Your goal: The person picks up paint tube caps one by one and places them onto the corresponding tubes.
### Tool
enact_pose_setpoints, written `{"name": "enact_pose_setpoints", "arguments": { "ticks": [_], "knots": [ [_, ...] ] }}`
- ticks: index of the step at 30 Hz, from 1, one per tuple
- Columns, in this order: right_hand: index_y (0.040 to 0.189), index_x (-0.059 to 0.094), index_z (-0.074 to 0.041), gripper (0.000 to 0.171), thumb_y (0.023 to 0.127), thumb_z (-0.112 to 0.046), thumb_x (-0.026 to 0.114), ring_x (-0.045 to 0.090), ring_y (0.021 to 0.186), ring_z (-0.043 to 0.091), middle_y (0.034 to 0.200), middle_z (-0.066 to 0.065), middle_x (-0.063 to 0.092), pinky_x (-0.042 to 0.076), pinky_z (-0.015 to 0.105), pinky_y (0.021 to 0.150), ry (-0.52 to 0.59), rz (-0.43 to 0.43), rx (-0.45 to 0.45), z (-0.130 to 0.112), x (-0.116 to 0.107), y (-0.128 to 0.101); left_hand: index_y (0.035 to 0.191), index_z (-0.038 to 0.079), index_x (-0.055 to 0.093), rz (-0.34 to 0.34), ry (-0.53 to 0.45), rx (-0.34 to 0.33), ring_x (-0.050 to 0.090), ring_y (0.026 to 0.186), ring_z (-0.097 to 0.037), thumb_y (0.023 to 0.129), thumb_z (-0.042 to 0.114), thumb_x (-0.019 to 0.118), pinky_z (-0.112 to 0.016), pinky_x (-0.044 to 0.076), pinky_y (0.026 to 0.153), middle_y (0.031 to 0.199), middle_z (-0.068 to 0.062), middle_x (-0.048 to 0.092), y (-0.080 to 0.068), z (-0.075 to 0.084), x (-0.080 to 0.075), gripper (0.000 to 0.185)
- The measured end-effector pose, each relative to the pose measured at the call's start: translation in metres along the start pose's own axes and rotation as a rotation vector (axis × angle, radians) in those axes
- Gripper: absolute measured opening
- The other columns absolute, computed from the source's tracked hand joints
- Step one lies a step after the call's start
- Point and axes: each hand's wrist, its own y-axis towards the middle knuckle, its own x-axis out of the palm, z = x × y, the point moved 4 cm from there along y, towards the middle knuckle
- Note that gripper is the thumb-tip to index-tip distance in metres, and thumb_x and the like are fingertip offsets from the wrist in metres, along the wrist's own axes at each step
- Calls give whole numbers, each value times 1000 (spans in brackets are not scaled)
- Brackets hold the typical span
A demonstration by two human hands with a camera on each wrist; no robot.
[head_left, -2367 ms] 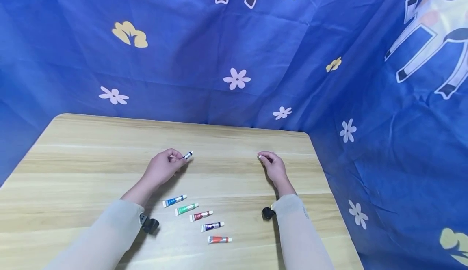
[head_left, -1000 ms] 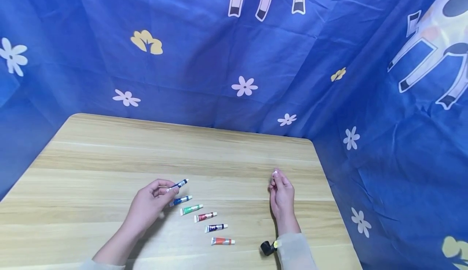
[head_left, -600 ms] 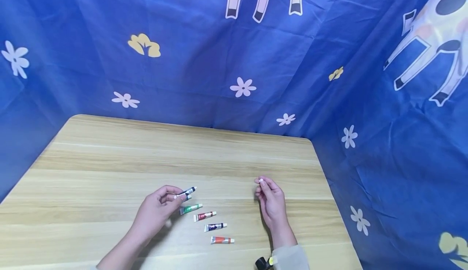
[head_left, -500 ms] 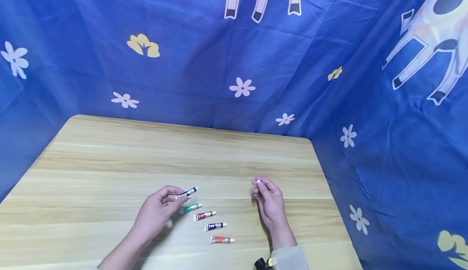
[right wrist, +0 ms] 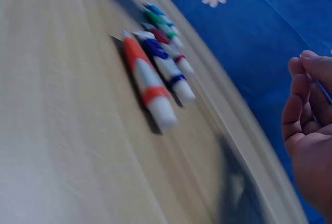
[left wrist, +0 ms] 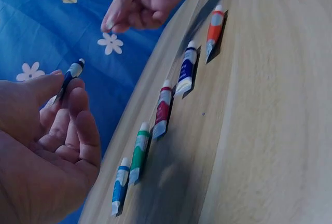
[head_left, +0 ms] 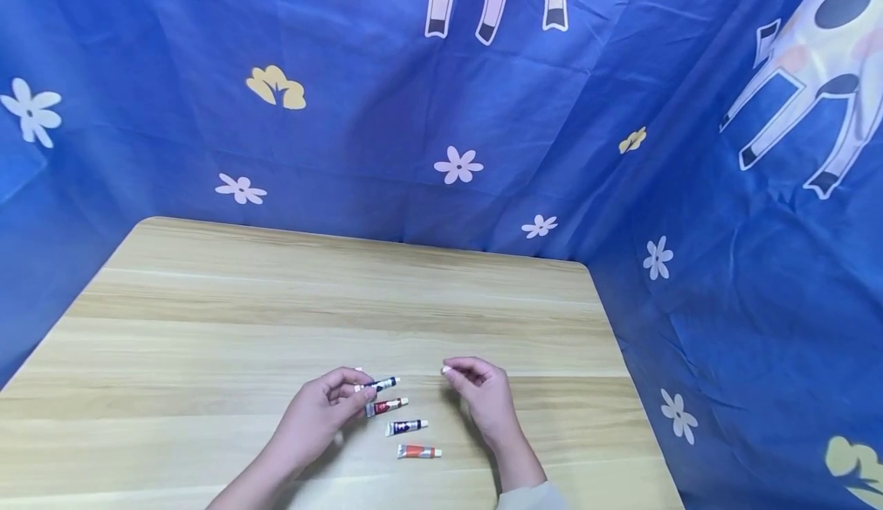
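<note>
Here the left hand (head_left: 317,416) pinches a little dark blue paint tube (head_left: 382,382) between thumb and fingertip, its cap pointing to 2 o'clock. It looks light, soft and squishy, so hold the flat tail end gently. The right hand (head_left: 483,403) curls loosely; whether it holds anything is too small to tell

Head view high above the table (head_left: 207,303); both wrist views low, close, sharing the tube row (left wrist: 171,105).
</note>
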Motion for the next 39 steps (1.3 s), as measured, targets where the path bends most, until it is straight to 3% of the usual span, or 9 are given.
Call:
{"name": "enact_pose_setpoints", "arguments": {
  "ticks": [7, 15, 26, 34, 39],
  "knots": [
    [109, 81, -3, 19, 93, -11, 84, 70, 87, 3, 105, 20, 79, 62, 20, 82, -150, -114, -98, -11, 26, -15, 116, 16, 77, -21, 31, 28, 71, 80, -14, 98, 28, 80, -23, 54, 76, 93, -6, 79, -3, 3, 9, 22],
    [111, 82, -6, 18, 93, -6, 81, 69, 91, 1, 105, 17, 78, 62, 20, 86, -175, -128, -172, -23, 36, -20, 118, 16, 77, -22, 38, 14, 69, 79, -15, 98, 31, 80, -24, 55, 75, 93, -5, 78, -4, 6, 9, 25],
    [111, 81, -3, 17, 95, -8, 80, 68, 93, 1, 107, 18, 79, 61, 21, 85, -158, -168, -169, -23, 48, -25, 119, 14, 77, -27, 24, 3, 73, 83, -14, 100, 27, 78, -24, 58, 77, 99, -4, 82, -5, 4, 8, 23],
    [110, 81, -8, 15, 98, -17, 79, 67, 89, 1, 106, 15, 79, 59, 18, 83, -170, -156, -90, -17, 52, -25, 120, 12, 76, -48, -4, 29, 72, 83, -12, 99, 25, 79, -23, 56, 77, 98, -6, 82, -5, 5, 7, 25],
    [107, 76, -4, 18, 106, -21, 69, 62, 81, 6, 99, 25, 76, 52, 16, 75, -163, -183, -49, -13, 57, -25, 119, 12, 75, -65, 2, 40, 73, 85, -15, 97, 24, 81, -23, 57, 79, 97, -7, 79, -5, 7, 9, 26]
  ]
}}
